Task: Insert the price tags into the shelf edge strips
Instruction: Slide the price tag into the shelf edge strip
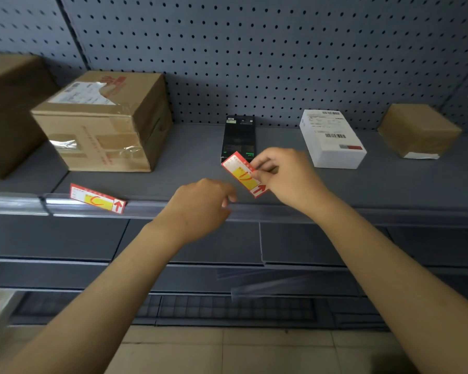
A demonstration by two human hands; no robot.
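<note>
Above the shelf's front edge | right hand (284,176) pinches a tag (243,174) by its right end, long axis tilted down-right, lower corner just above the strip (281,213) | left hand (200,209) loosely curled at the strip, holding nothing visible, nearer the slot | another tag (97,198) sits crooked in the strip, left.

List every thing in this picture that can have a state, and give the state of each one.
Held price tag: pinched by right hand, tilted, not inserted.
Left price tag: in the shelf edge strip, crooked.
Left hand: at the strip, holding nothing visible.
Big cardboard box: taped shut.
Black box: lying flat, closed.
White box: closed.
</note>
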